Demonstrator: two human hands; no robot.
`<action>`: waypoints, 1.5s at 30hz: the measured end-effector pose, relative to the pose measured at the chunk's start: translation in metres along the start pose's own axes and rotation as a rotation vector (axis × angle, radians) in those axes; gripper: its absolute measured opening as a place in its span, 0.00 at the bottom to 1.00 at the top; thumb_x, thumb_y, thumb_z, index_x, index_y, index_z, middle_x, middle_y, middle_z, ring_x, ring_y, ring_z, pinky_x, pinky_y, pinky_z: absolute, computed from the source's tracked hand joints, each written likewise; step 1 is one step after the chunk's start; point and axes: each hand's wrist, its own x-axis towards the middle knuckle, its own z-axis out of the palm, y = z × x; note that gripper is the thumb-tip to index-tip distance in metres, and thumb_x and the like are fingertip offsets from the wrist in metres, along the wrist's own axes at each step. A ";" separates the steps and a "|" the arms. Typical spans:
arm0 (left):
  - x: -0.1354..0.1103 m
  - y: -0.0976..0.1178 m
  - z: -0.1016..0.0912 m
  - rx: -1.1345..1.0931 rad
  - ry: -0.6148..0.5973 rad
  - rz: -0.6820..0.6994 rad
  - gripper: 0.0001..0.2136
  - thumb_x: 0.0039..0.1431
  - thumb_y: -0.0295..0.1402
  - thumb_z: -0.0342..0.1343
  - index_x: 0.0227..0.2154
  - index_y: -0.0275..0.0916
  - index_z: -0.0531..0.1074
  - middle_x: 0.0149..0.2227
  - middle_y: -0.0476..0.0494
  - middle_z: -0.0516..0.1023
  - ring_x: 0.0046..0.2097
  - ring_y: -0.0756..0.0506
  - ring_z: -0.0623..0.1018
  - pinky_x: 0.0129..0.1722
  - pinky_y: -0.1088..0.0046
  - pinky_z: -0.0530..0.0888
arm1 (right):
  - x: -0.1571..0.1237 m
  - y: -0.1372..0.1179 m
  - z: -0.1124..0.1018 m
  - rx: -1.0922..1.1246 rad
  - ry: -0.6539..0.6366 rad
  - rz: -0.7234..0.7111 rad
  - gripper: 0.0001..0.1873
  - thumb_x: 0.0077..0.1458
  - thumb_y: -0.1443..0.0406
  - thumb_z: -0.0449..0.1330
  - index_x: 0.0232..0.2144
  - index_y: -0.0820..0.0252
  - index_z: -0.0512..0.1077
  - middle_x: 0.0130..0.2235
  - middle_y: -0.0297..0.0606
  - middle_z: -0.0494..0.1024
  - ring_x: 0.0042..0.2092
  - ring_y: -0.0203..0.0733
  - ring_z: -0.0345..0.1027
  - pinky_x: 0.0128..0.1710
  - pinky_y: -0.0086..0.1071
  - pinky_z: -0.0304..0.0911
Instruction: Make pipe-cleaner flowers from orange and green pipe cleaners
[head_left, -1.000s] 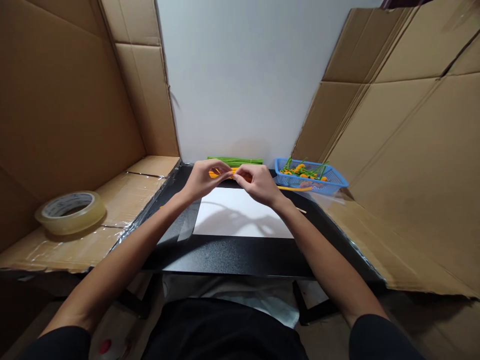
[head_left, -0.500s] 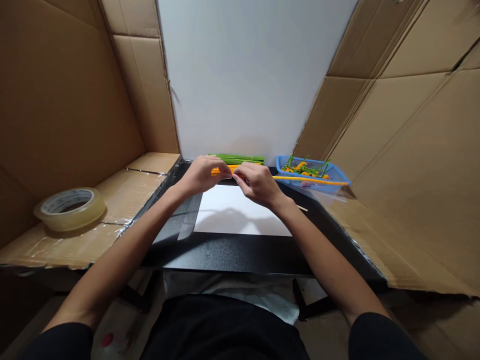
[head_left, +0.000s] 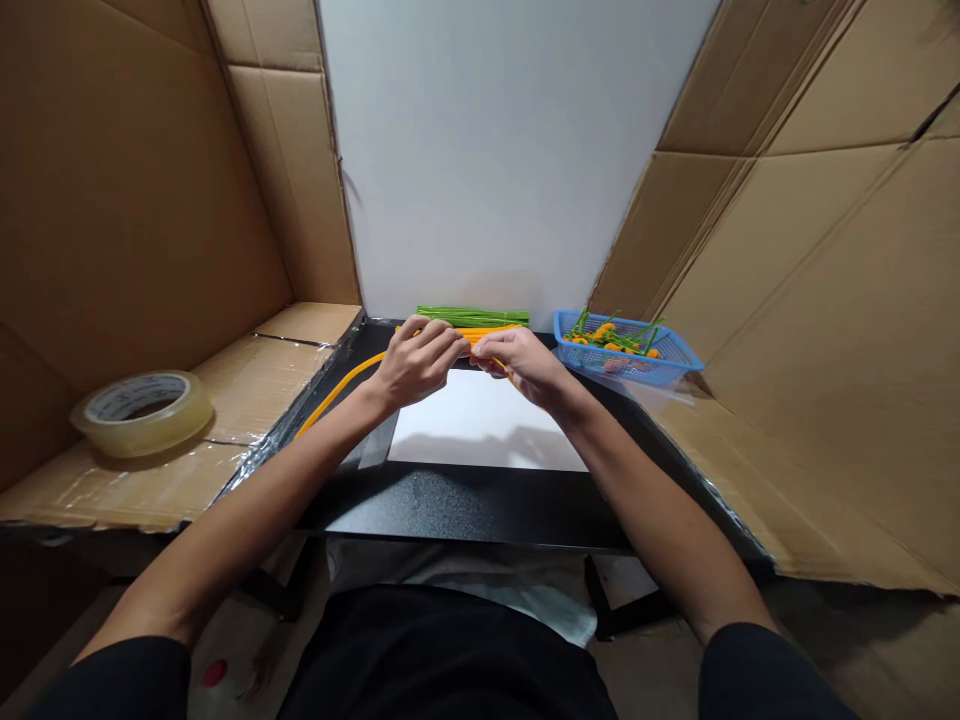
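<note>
Clear tape roll (head_left: 142, 415) far left on cardboard (head_left: 277, 395). Orange pipe cleaner (head_left: 337, 382) curves up into left hand (head_left: 418, 362); right hand (head_left: 521, 365) beside it, both pinching it, close together above white paper (head_left: 480, 425) on black table (head_left: 465, 505). Green pipe cleaners (head_left: 472, 316) behind. Blue basket (head_left: 675, 358) right, holding orange-and-green pieces (head_left: 607, 340).

Your orange pipe cleaner (head_left: 337, 385) now sweeps out left from your left hand (head_left: 417, 362), curving down toward the edge of the black tabletop (head_left: 450, 505); earlier it stretched right, across the front of the blue basket (head_left: 675, 360). Your right hand (head_left: 523, 365) has rolled, showing more of its thumb side.
</note>
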 end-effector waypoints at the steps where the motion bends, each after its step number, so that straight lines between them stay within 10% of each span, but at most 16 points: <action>1: -0.001 0.000 0.000 -0.017 -0.006 -0.009 0.11 0.67 0.25 0.47 0.37 0.42 0.75 0.37 0.43 0.83 0.42 0.43 0.78 0.43 0.60 0.67 | -0.001 -0.002 -0.001 0.097 -0.027 0.072 0.09 0.43 0.67 0.60 0.16 0.60 0.66 0.20 0.31 0.64 0.24 0.31 0.50 0.25 0.31 0.44; 7: -0.001 0.000 -0.003 -0.070 -0.031 -0.029 0.13 0.67 0.26 0.46 0.38 0.42 0.76 0.39 0.41 0.83 0.44 0.42 0.79 0.44 0.59 0.69 | -0.001 -0.005 -0.001 0.296 -0.166 0.316 0.06 0.48 0.66 0.60 0.22 0.60 0.67 0.20 0.30 0.63 0.23 0.31 0.45 0.23 0.29 0.47; 15: 0.008 -0.008 0.001 -0.103 -0.162 -0.139 0.10 0.68 0.28 0.49 0.33 0.38 0.74 0.31 0.41 0.80 0.36 0.42 0.75 0.39 0.63 0.66 | -0.001 0.012 -0.005 -0.779 0.178 -0.513 0.04 0.58 0.65 0.62 0.36 0.59 0.76 0.33 0.38 0.76 0.34 0.40 0.66 0.37 0.33 0.57; 26: 0.010 -0.005 -0.003 -0.173 -0.219 -0.118 0.12 0.70 0.32 0.49 0.34 0.38 0.76 0.34 0.41 0.81 0.39 0.41 0.75 0.40 0.62 0.65 | -0.003 0.017 -0.010 -1.264 0.151 -0.648 0.13 0.66 0.63 0.55 0.34 0.61 0.77 0.33 0.40 0.75 0.30 0.39 0.61 0.31 0.34 0.46; 37: 0.007 0.006 0.003 -0.098 -0.098 -0.167 0.15 0.69 0.31 0.48 0.29 0.39 0.76 0.28 0.42 0.78 0.37 0.41 0.71 0.40 0.60 0.64 | -0.002 0.019 0.002 -1.086 0.201 -0.540 0.08 0.62 0.67 0.53 0.33 0.61 0.71 0.35 0.44 0.76 0.32 0.42 0.62 0.33 0.35 0.50; 45: -0.005 0.003 0.008 -0.029 -0.053 -0.119 0.11 0.66 0.28 0.48 0.36 0.42 0.77 0.32 0.41 0.79 0.41 0.40 0.74 0.43 0.58 0.66 | 0.005 0.013 0.001 -0.384 0.067 -0.245 0.11 0.56 0.63 0.57 0.23 0.59 0.67 0.24 0.31 0.67 0.28 0.35 0.55 0.31 0.32 0.51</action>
